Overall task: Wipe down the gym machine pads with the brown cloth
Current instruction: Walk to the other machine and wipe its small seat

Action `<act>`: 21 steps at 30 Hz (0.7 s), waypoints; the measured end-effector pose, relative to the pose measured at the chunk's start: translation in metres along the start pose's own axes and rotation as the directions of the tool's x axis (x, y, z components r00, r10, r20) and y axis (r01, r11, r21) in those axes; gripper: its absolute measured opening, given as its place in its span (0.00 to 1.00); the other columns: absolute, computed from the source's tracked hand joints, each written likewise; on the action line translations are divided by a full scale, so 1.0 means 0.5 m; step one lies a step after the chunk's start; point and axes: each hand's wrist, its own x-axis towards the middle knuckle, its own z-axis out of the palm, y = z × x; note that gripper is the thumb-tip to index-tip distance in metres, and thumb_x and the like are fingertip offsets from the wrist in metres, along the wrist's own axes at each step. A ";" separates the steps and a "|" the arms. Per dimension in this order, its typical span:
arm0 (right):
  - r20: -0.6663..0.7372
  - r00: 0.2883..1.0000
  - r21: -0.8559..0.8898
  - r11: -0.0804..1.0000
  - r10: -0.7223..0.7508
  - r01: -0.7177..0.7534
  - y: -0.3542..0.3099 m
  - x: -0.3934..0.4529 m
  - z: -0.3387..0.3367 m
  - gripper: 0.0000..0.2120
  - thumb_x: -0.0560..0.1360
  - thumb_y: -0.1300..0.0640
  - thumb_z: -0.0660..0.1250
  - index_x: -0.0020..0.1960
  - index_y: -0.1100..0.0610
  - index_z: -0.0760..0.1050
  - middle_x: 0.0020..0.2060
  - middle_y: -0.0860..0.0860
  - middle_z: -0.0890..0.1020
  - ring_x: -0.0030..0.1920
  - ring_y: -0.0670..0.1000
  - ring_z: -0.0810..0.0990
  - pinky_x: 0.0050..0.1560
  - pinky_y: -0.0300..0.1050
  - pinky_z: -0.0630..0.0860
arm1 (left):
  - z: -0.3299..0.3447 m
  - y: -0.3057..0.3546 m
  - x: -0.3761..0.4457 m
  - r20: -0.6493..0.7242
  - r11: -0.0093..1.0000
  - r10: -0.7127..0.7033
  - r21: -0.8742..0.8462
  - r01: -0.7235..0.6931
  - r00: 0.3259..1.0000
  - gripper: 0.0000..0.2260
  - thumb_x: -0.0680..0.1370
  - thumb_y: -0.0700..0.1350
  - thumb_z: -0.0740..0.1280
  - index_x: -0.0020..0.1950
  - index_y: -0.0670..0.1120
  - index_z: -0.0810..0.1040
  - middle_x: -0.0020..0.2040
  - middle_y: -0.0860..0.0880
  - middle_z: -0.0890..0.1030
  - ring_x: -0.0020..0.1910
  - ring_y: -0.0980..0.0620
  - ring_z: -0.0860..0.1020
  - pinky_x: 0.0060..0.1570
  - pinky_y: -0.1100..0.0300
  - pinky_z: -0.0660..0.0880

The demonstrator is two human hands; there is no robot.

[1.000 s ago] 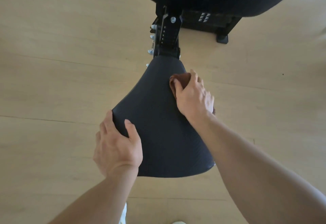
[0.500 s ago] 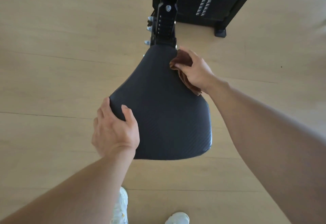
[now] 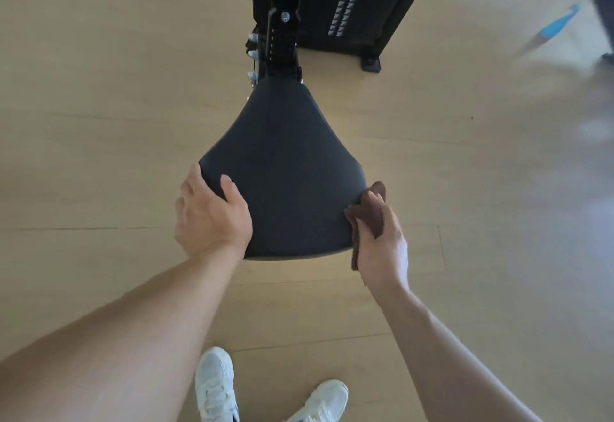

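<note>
The right hand (image 3: 382,242) presses the bunched brown cloth (image 3: 370,212) against the seat pad's (image 3: 285,169) near right corner, fingers closed around it. The left hand (image 3: 209,215) grips the pad's near left corner, thumb on top, fingers curled over the edge.

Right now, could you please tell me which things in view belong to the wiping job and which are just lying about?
Part of the job:
brown cloth in the right hand
black seat pad, steadied by the left hand

Just there:
weight stack
blue object on the wooden floor
white sneakers
</note>
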 end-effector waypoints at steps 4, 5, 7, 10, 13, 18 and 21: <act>-0.015 0.999 -0.323 0.946 -0.034 0.027 -0.032 -0.093 0.015 0.24 0.81 0.60 0.66 0.72 0.40 0.72 0.77 0.37 0.66 0.76 0.49 0.69 0.69 0.49 0.69 | -0.050 -0.035 0.021 0.309 0.991 0.134 -0.050 -0.125 0.942 0.30 0.83 0.60 0.51 0.82 0.50 0.49 0.81 0.49 0.60 0.75 0.42 0.67 0.69 0.43 0.68; 0.037 0.999 -0.365 0.930 -0.024 0.036 -0.039 -0.122 0.017 0.26 0.80 0.62 0.65 0.73 0.41 0.72 0.77 0.37 0.66 0.77 0.49 0.67 0.69 0.49 0.69 | -0.072 -0.050 0.017 0.391 0.988 0.150 -0.093 -0.123 0.908 0.30 0.83 0.61 0.51 0.82 0.52 0.49 0.80 0.51 0.61 0.75 0.43 0.67 0.70 0.44 0.68; 0.127 0.992 -0.357 0.934 0.029 0.018 -0.069 -0.181 0.013 0.27 0.79 0.64 0.65 0.71 0.39 0.73 0.75 0.39 0.71 0.72 0.51 0.74 0.65 0.48 0.75 | -0.128 -0.093 -0.021 0.494 0.987 0.138 -0.145 -0.076 0.859 0.26 0.83 0.59 0.53 0.80 0.54 0.55 0.75 0.54 0.70 0.72 0.44 0.72 0.66 0.50 0.69; 0.186 0.961 -0.020 0.979 0.204 -0.203 -0.149 -0.242 0.008 0.19 0.79 0.60 0.64 0.58 0.36 0.78 0.47 0.47 0.88 0.43 0.56 0.85 0.43 0.58 0.84 | -0.197 -0.221 -0.125 0.576 0.982 -0.112 -0.061 0.179 0.810 0.25 0.83 0.59 0.55 0.80 0.54 0.61 0.66 0.55 0.77 0.62 0.47 0.79 0.62 0.54 0.70; 0.084 0.972 0.331 0.913 0.221 -0.237 -0.235 -0.255 0.009 0.18 0.80 0.59 0.65 0.53 0.34 0.78 0.41 0.45 0.88 0.44 0.57 0.86 0.45 0.57 0.85 | -0.238 -0.337 -0.192 0.574 0.909 -0.278 -0.103 0.405 0.770 0.26 0.80 0.57 0.64 0.75 0.49 0.69 0.60 0.46 0.82 0.43 0.52 0.84 0.56 0.50 0.76; 0.399 0.882 -0.273 0.885 -0.253 0.377 -0.269 -0.073 0.127 0.21 0.81 0.54 0.67 0.70 0.36 0.71 0.80 0.44 0.62 0.81 0.58 0.55 0.78 0.68 0.55 | -0.245 -0.388 -0.121 0.436 0.923 -0.238 -0.176 0.342 0.868 0.13 0.83 0.48 0.62 0.67 0.51 0.72 0.54 0.52 0.85 0.45 0.52 0.84 0.48 0.53 0.76; 0.685 0.709 -0.441 0.679 -0.169 0.587 -0.257 0.004 0.242 0.22 0.82 0.41 0.61 0.74 0.34 0.64 0.83 0.42 0.49 0.82 0.61 0.38 0.75 0.75 0.36 | -0.230 -0.357 -0.088 0.406 0.918 -0.125 -0.300 0.261 0.905 0.09 0.83 0.47 0.61 0.63 0.56 0.72 0.50 0.57 0.84 0.46 0.58 0.85 0.54 0.50 0.78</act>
